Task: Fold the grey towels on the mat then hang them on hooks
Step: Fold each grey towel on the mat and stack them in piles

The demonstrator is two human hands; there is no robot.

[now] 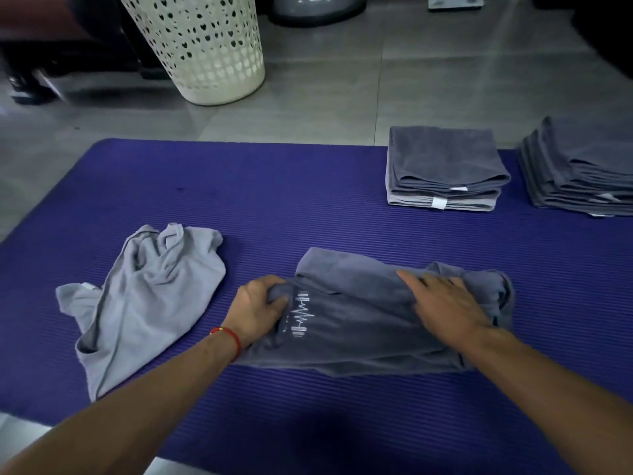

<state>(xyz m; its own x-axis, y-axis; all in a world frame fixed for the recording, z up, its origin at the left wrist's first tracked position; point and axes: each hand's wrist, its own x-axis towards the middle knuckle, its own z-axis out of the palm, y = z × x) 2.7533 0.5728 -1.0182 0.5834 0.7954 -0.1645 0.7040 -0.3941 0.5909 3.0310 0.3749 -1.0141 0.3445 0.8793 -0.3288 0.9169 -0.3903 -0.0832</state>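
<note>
Purple ribbed mat (239,207) laid on a grey tiled floor (342,90). Dark grey towel (359,330) lies part-folded on the near middle of the mat, a white barbell-and-pulse logo (301,313) facing up near its left end. Left hand (257,310) at the towel's left edge, grip closed on a bunch of the cloth, thumb on top; red cord bracelet (229,337) on that wrist. Right hand (445,303) flat on the towel's right half, fingers straight and spread, pressing the cloth down, grip wide. To the left, apart from the dark towel, a lighter grey towel (147,296) lies crumpled on the mat, unfolded. Far right of the mat: a stack of folded towels (445,166), dark ones above a lighter one, white tags showing at the near edge. Just beside it, at the frame's right edge, a second taller stack (582,173). On the floor beyond the mat, a cream laundry basket (205,46) with heart-shaped holes.
</note>
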